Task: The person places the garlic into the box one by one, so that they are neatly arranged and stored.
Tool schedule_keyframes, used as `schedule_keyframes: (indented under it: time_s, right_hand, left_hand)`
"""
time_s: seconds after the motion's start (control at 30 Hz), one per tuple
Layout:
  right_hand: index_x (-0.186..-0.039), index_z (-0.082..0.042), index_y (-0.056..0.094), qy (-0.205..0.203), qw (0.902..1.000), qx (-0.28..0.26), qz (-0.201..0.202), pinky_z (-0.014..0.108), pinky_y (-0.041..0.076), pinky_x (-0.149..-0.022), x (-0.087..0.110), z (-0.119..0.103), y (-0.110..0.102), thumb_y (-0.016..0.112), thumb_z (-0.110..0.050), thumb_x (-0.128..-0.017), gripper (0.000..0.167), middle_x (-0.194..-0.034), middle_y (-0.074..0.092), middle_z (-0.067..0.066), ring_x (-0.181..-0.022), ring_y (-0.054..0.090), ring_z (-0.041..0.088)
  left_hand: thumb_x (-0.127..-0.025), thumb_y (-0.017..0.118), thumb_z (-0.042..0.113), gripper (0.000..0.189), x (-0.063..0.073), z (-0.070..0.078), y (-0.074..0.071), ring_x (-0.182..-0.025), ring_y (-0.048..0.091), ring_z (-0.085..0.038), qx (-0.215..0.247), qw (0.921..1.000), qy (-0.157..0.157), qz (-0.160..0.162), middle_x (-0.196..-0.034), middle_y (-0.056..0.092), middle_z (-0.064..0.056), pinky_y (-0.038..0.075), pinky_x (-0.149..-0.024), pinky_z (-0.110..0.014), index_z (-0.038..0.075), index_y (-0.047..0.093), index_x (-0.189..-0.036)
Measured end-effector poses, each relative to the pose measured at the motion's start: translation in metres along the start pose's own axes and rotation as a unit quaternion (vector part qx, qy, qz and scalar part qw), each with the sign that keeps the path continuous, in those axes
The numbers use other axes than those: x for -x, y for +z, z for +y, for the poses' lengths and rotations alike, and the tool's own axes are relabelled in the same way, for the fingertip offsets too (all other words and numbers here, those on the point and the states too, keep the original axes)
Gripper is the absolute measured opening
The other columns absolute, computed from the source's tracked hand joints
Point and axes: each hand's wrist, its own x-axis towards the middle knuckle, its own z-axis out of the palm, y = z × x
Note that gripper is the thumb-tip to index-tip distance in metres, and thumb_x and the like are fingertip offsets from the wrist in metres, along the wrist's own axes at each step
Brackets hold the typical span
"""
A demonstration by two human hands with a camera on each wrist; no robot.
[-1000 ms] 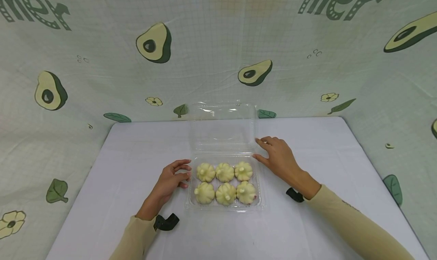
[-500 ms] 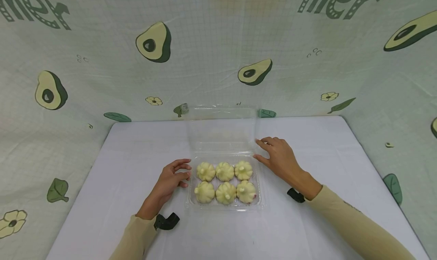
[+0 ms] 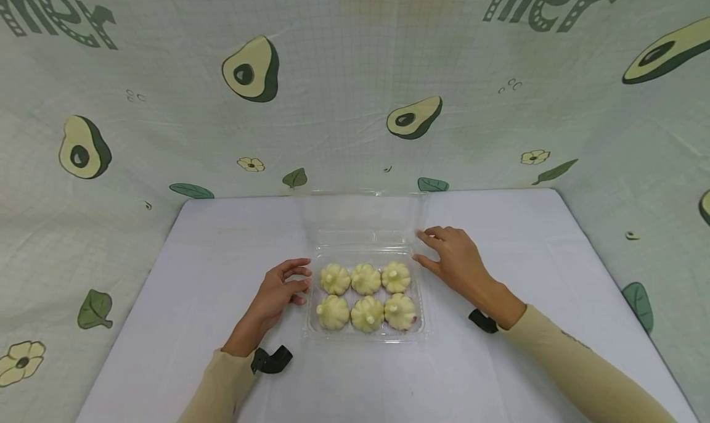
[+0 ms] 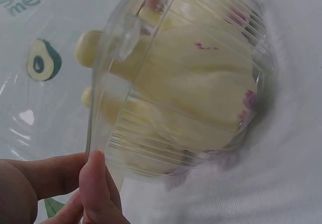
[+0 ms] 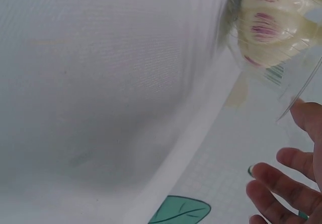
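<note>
Several pale garlic bulbs (image 3: 367, 314) sit in two rows inside a clear plastic clamshell box (image 3: 363, 340). Its transparent lid (image 3: 363, 219) stands raised and leans away at the back. At the box's left side, my left hand (image 3: 280, 293) pinches the rim between thumb and finger, as the left wrist view shows up close. My right hand (image 3: 457, 259) is at the rear right corner, fingers spread apart. In the right wrist view its thumb (image 5: 306, 116) touches the thin plastic edge, while the other fingers are off the box. Purple streaks mark the garlic (image 4: 201, 88) through the ribbed wall.
The box rests on a white-covered table (image 3: 366, 386). Behind the table hangs a pale cloth (image 3: 333, 71) printed with avocados and leaves. A black wrist mount (image 3: 272, 360) sits at the left wrist, another black mount (image 3: 484, 321) at the right.
The lid has tilted further back, its top edge sinking lower in the head view. My right hand has shifted very slightly; my left hand stays at the rim.
</note>
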Motion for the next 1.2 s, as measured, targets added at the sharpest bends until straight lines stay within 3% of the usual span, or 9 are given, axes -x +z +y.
schedule_keyframes:
  time_s: [0.47,0.77,1.07,1.2]
  right_hand:
    - [-0.108,0.003,0.08,-0.01,0.9999,0.008,-0.001,0.054,0.057,-0.093,0.007,-0.001,0.0,0.091,-0.029,-0.085,0.041,-0.107,0.075,0.018,-0.1,0.071,0.037]
    - [-0.095,0.005,0.082,-0.007,0.9999,0.005,-0.011,0.054,0.056,-0.097,0.009,0.001,0.001,0.091,-0.028,-0.085,0.035,-0.112,0.075,0.019,-0.1,0.071,0.036]
    - [-0.097,0.005,0.079,-0.015,0.9998,0.008,-0.012,0.053,0.057,-0.097,0.011,0.001,0.0,0.093,-0.024,-0.083,0.035,-0.113,0.074,0.017,-0.1,0.071,0.035]
    - [-0.104,0.005,0.079,-0.023,0.9995,0.006,-0.019,0.053,0.056,-0.098,0.013,0.002,-0.001,0.099,-0.009,-0.072,0.04,-0.116,0.074,0.016,-0.103,0.07,0.035]
  left_hand:
    - [-0.1,0.065,-0.003,0.049,0.001,-0.001,0.0,-0.08,0.065,-0.011,0.003,1.0,0.001,-0.003,-0.119,0.063,-0.013,0.056,-0.058,-0.021,-0.004,0.053,-0.148]
    - [-0.1,0.065,-0.004,0.05,0.0,-0.001,0.0,-0.08,0.065,-0.01,0.006,1.0,0.004,-0.005,-0.115,0.063,-0.008,0.057,-0.058,-0.021,-0.005,0.053,-0.148]
    - [-0.101,0.063,-0.004,0.049,0.0,-0.002,0.0,-0.081,0.065,-0.011,0.01,0.9999,-0.001,-0.007,-0.118,0.062,-0.011,0.056,-0.058,-0.02,-0.005,0.051,-0.149]
    - [-0.102,0.063,-0.003,0.047,0.001,-0.001,0.0,-0.082,0.065,-0.009,0.012,0.9999,-0.009,-0.007,-0.121,0.063,-0.011,0.057,-0.06,-0.02,-0.008,0.049,-0.147]
